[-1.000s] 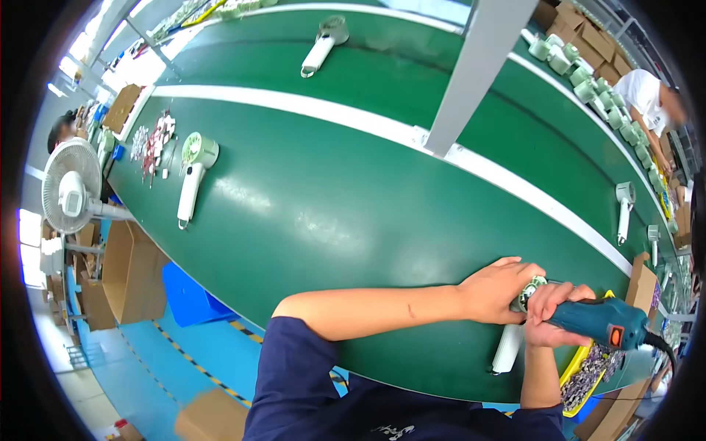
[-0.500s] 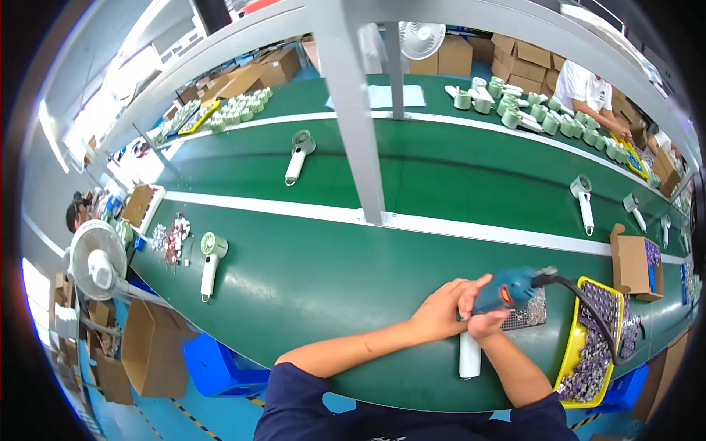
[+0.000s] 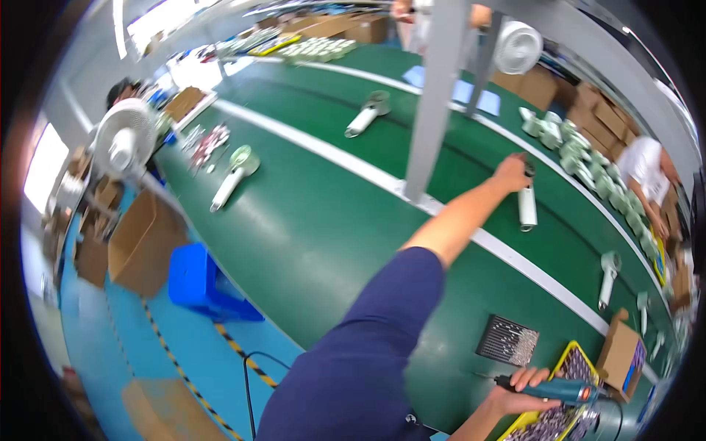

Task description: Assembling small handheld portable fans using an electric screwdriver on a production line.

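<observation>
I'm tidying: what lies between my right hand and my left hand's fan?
In the head view, the black tray and white strip lie between right hand and fan.

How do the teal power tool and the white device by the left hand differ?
The power tool is teal, with a thin bit; the white device shows a thick, pale handle. The power tool is gripped by the right hand, bit pointing left; the white device's handle points down the picture, with the left hand at its far end. Both are elongated.
</observation>
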A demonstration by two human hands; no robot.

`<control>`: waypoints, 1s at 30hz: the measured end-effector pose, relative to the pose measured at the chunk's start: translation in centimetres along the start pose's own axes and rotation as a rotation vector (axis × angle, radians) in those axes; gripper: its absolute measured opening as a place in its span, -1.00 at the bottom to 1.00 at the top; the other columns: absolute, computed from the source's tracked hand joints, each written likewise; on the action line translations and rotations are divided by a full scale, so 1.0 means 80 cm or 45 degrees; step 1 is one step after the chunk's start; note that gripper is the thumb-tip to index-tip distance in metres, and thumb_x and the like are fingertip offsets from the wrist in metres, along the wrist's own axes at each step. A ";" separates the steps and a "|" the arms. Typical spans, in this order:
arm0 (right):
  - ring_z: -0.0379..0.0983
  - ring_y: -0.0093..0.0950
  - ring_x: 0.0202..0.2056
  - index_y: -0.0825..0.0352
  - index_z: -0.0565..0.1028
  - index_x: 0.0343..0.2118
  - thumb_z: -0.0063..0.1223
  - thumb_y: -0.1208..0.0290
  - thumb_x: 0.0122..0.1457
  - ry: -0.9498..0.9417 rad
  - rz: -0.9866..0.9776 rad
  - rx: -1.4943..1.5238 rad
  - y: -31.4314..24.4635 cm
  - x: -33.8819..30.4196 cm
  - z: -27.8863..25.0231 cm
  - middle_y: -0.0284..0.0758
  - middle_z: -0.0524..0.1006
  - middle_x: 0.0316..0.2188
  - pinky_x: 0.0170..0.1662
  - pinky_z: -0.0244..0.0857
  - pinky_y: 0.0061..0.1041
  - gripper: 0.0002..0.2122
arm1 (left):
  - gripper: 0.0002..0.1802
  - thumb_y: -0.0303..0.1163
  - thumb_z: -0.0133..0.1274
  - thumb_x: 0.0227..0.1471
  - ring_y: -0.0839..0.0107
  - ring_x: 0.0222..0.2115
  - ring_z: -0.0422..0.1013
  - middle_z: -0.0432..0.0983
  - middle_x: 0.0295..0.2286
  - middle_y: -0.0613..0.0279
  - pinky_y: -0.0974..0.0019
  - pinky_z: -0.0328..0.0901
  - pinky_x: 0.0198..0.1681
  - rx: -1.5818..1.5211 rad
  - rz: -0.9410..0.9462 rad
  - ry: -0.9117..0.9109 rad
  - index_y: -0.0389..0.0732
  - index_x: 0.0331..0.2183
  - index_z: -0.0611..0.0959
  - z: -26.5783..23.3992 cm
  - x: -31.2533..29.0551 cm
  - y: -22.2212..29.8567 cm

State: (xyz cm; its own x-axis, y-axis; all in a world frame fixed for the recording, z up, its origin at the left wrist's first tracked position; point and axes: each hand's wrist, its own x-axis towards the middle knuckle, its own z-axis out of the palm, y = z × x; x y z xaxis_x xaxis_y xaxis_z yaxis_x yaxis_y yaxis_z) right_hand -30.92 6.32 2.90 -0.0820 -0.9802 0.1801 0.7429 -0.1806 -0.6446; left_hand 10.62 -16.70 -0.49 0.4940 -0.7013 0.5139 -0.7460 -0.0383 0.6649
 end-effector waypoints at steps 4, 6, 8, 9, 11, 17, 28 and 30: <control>0.06 -0.66 -0.78 0.30 0.23 -0.03 -0.36 -0.19 0.29 0.086 -0.016 -0.133 0.010 0.000 -0.026 -0.41 0.22 -0.61 -0.81 -0.01 -0.69 -0.45 | 0.01 -0.39 0.20 -0.13 -0.13 0.03 0.28 0.21 0.07 -0.28 0.11 0.26 0.10 0.030 -0.039 0.302 -0.40 0.22 -0.02 0.007 -0.060 0.018; 0.05 -0.65 -0.77 0.31 0.23 -0.02 -0.34 -0.20 0.28 0.067 0.026 -0.124 0.009 0.002 -0.032 -0.40 0.22 -0.60 -0.78 -0.01 -0.70 -0.43 | -0.19 -0.42 0.17 -0.04 -0.06 0.03 0.30 0.28 0.04 -0.17 0.13 0.24 0.11 -0.134 0.427 0.315 -0.34 0.18 0.15 -0.065 -0.140 0.059; 0.03 -0.67 -0.73 0.33 0.26 -0.02 -0.35 -0.13 0.32 -0.116 0.050 -0.068 0.006 -0.002 -0.035 -0.42 0.21 -0.58 -0.70 -0.03 -0.71 -0.47 | -0.36 -0.43 0.18 -0.04 0.05 0.00 0.36 0.38 -0.01 -0.04 0.17 0.27 0.07 -0.297 0.413 -0.044 -0.27 0.08 0.34 -0.173 -0.232 0.085; 0.05 -0.66 -0.73 0.34 0.23 0.02 -0.34 -0.12 0.32 -0.040 0.051 -0.114 0.004 -0.006 -0.022 -0.40 0.22 -0.57 -0.71 0.00 -0.70 -0.46 | -0.56 -0.47 0.19 -0.07 0.14 -0.10 0.45 0.51 -0.14 0.08 0.20 0.33 0.00 -0.188 0.358 0.023 -0.23 -0.07 0.53 -0.221 -0.276 0.084; 0.06 -0.66 -0.73 0.34 0.22 0.04 -0.34 -0.11 0.32 -0.081 0.092 -0.090 0.003 -0.006 -0.019 -0.39 0.23 -0.56 -0.72 0.02 -0.69 -0.46 | -0.70 -0.54 0.18 -0.13 0.18 -0.26 0.51 0.59 -0.33 0.15 0.24 0.38 -0.14 0.282 0.335 0.294 -0.24 -0.24 0.61 -0.322 -0.343 0.048; 0.08 -0.64 -0.79 0.32 0.22 0.02 -0.38 -0.15 0.32 -0.038 0.180 -0.059 0.011 -0.006 -0.016 -0.39 0.23 -0.64 -0.79 0.01 -0.67 -0.45 | 0.11 0.10 0.36 -0.27 -0.05 0.10 0.22 0.32 0.04 -0.21 0.11 0.11 0.18 1.604 -0.441 0.627 -0.40 0.15 0.27 -0.604 -0.414 -0.150; 0.09 -0.65 -0.78 0.26 0.22 0.02 -0.41 -0.19 0.31 -0.119 0.153 -0.052 0.003 -0.011 -0.024 -0.45 0.24 -0.63 -0.78 0.03 -0.67 -0.45 | -0.16 -0.37 0.30 -0.11 0.10 -0.08 0.44 0.50 -0.11 -0.16 0.18 0.29 0.03 0.636 -0.423 0.113 -0.40 0.15 0.27 -0.559 -0.451 -0.090; 0.09 -0.65 -0.77 0.24 0.22 0.03 -0.40 -0.21 0.29 -0.094 0.100 -0.072 -0.002 0.001 -0.022 -0.45 0.24 -0.63 -0.77 0.02 -0.66 -0.44 | -0.13 -0.43 0.34 -0.18 0.13 -0.10 0.46 0.49 -0.10 -0.14 0.19 0.32 0.00 0.261 -0.473 -0.237 -0.34 0.15 0.30 -0.483 -0.427 0.011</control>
State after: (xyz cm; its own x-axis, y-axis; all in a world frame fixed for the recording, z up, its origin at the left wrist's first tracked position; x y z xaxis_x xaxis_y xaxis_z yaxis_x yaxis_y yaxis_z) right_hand -32.20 6.12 1.74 0.0255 -0.9833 0.1800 0.7061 -0.1097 -0.6995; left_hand 10.39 34.76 3.48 0.6698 -0.7288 0.1426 -0.6158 -0.4378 0.6550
